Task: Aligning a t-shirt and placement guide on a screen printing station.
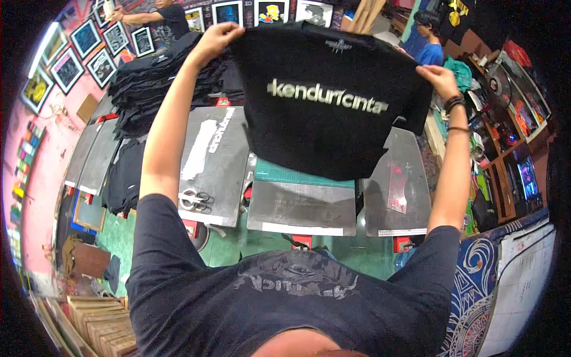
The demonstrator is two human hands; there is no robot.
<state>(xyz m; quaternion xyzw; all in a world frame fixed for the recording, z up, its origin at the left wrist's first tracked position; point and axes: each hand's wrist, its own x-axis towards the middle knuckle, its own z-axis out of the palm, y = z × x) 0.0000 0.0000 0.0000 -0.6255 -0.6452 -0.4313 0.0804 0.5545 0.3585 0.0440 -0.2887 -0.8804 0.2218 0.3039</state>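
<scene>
A black T-shirt (315, 134) with pale lettering across it hangs spread out in front of me, above the grey boards. My left hand (223, 38) pinches its upper left corner. At its right side, my right hand (439, 77) grips the cloth between thumb and fingers, with a dark band on the wrist. The shirt's lower part hangs over a green cutting mat (285, 172) on the middle board (300, 211), hiding part of it. On the left board, scissors (195, 200) lie beside white strips with lettering (199, 152).
A reddish transparent ruler (397, 187) rests on the right board (377, 223). Tall piles of folded black shirts (140, 89) stand at the far left. One person (429, 47) in blue is at the far right; another (169, 22) in dark clothes is at the far left. Crowded shelves (499, 172) line the right.
</scene>
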